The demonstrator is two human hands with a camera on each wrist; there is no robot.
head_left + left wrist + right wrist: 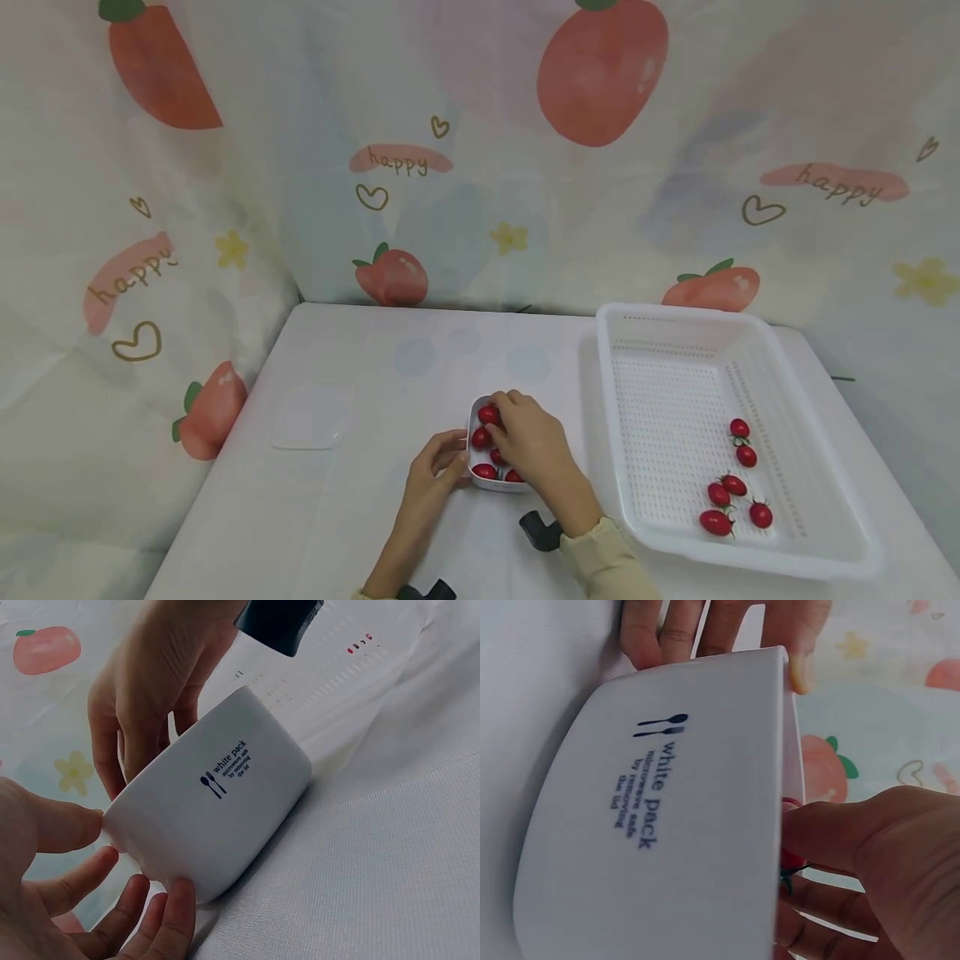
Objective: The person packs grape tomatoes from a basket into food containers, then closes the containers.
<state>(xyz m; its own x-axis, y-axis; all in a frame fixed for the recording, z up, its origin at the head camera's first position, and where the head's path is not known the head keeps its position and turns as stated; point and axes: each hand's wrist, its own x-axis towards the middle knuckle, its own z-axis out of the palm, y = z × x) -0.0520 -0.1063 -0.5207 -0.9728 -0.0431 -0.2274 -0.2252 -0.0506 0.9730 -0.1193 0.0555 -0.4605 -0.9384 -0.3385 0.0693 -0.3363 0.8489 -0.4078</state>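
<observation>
A white plastic container (501, 485) with "white pack" printed on its side (225, 817) stands on the table with several red cherry tomatoes (482, 437) inside. My left hand (433, 475) holds it at the left side, thumb at the rim and fingertips against the outer wall. Over the container's right side, my right hand (536, 442) reaches in from above. In the right wrist view its thumb and fingers pinch a cherry tomato (791, 859) with a green stem, partly hidden behind the container wall.
To the right stands a large white perforated basket (660, 433) with several cherry tomatoes (716, 523) in its right part. A flat translucent lid (306, 421) lies on the table at the left. A fruit-printed curtain (465, 225) hangs behind the table (375, 367).
</observation>
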